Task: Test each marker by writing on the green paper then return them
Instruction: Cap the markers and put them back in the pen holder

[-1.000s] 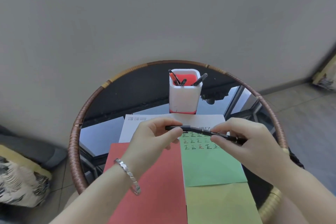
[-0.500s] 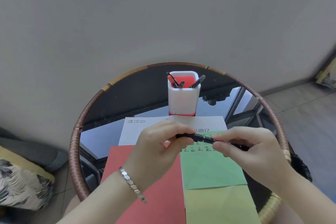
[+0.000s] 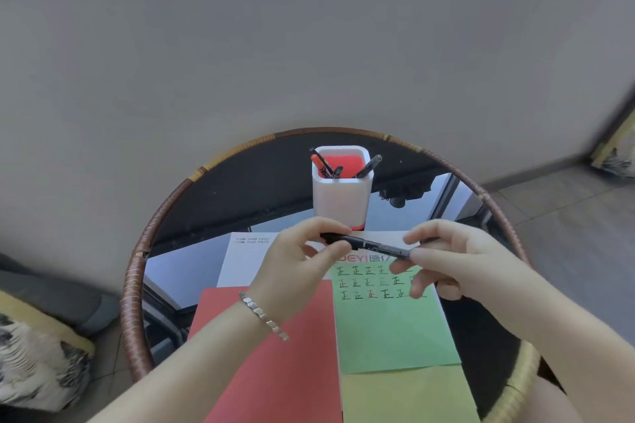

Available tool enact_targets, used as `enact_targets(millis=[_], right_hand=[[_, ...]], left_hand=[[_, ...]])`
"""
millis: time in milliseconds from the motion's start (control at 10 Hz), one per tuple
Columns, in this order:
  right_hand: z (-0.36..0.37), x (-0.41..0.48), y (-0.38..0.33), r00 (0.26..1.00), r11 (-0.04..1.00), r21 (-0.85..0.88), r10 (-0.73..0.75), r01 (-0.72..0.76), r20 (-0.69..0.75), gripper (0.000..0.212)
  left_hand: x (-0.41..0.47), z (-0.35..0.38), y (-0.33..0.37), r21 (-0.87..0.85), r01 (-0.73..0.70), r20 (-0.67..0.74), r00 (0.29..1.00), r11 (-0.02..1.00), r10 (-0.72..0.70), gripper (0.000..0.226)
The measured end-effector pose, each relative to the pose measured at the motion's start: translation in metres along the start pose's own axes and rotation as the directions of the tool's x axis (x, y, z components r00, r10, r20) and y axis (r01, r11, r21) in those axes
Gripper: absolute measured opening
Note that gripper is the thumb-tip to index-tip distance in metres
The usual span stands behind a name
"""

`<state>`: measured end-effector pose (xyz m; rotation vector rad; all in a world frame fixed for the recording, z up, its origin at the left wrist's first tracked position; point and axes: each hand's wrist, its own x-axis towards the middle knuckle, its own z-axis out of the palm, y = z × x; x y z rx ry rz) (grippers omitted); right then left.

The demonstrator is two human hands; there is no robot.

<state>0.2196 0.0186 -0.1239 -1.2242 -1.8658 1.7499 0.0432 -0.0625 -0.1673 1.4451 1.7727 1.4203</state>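
A black marker (image 3: 369,244) lies almost level above the papers, held at both ends. My left hand (image 3: 297,264) pinches its left end between thumb and fingers. My right hand (image 3: 453,257) pinches its right end with thumb and forefinger, the other fingers loosely spread. Below lies the green paper (image 3: 391,326), with three rows of written characters near its top edge. Behind stands a white pen holder (image 3: 342,197) with a red inside, holding several markers, one with an orange cap (image 3: 318,161).
A round glass table with a woven rattan rim (image 3: 132,285) carries a red sheet (image 3: 275,364), a yellow sheet (image 3: 405,395) and a white printed sheet (image 3: 247,257). A grey wall stands behind. A patterned cushion (image 3: 34,364) lies at the lower left.
Both hands have lifted slightly and the marker is more exposed between them. My right hand's fingers have loosened and spread. The camera has tilted, so the table sits lower in view.
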Motion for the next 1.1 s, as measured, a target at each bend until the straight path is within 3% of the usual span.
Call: enact_targets(millis=[100, 200, 300, 400, 500, 600, 700, 800, 900, 1000, 1100], right_hand=[[-0.008, -0.003, 0.003, 0.972, 0.981, 0.125, -0.121, 0.147, -0.199, 0.006], [-0.009, -0.009, -0.012, 0.728, 0.854, -0.048, -0.469, 0.518, -0.500, 0.009], [-0.003, 0.000, -0.041, 0.511, 0.693, -0.295, -0.698, 0.658, -0.502, 0.013], [0.006, 0.024, -0.058, 0.517, 0.634, -0.550, -0.769, 0.543, -0.376, 0.016], [0.021, 0.060, -0.066, 0.736, 0.629, -0.694, -0.643, 0.349, -0.212, 0.015], [0.030, 0.081, -0.061, 0.755, 0.637, -0.684, -0.627, 0.356, -0.191, 0.002], [0.034, 0.098, -0.046, 0.603, 0.579, -0.714, -0.749, 0.393, -0.275, 0.012], [0.041, 0.101, -0.028, 0.508, 0.432, -0.838, -0.831, 0.333, -0.226, 0.016], [0.044, 0.097, -0.023, 0.503, 0.379, -0.860, -0.847, 0.342, -0.173, 0.024], [0.041, 0.080, -0.027, 0.665, 0.620, -0.651, -0.711, 0.438, -0.231, 0.031], [0.032, 0.073, -0.025, 0.796, 0.757, -0.557, -0.548, 0.342, -0.256, 0.022]], left_hand=[[0.013, -0.007, -0.001, 0.120, -0.051, -0.151, 0.986, 0.991, 0.070, 0.028], [0.040, -0.019, -0.003, 0.301, -0.043, -0.298, 0.945, 0.953, 0.137, 0.025], [0.059, -0.017, -0.005, 0.451, -0.045, -0.211, 0.965, 0.891, 0.155, 0.022], [0.062, -0.010, -0.009, 0.472, -0.006, -0.154, 0.984, 0.881, 0.090, 0.020], [0.061, -0.007, -0.013, 0.431, -0.002, -0.213, 0.972, 0.902, 0.104, 0.014], [0.062, -0.005, -0.013, 0.392, -0.005, -0.251, 0.961, 0.920, 0.112, 0.011], [0.062, -0.001, -0.014, 0.388, -0.019, -0.270, 0.954, 0.922, 0.133, 0.012], [0.061, 0.000, -0.014, 0.374, -0.021, -0.287, 0.948, 0.927, 0.137, 0.014], [0.061, 0.000, -0.012, 0.381, 0.002, -0.291, 0.950, 0.924, 0.118, 0.013], [0.060, 0.000, -0.010, 0.365, 0.037, -0.282, 0.957, 0.930, 0.072, 0.012], [0.058, 0.000, -0.005, 0.417, 0.085, -0.217, 0.976, 0.905, 0.008, 0.018]])
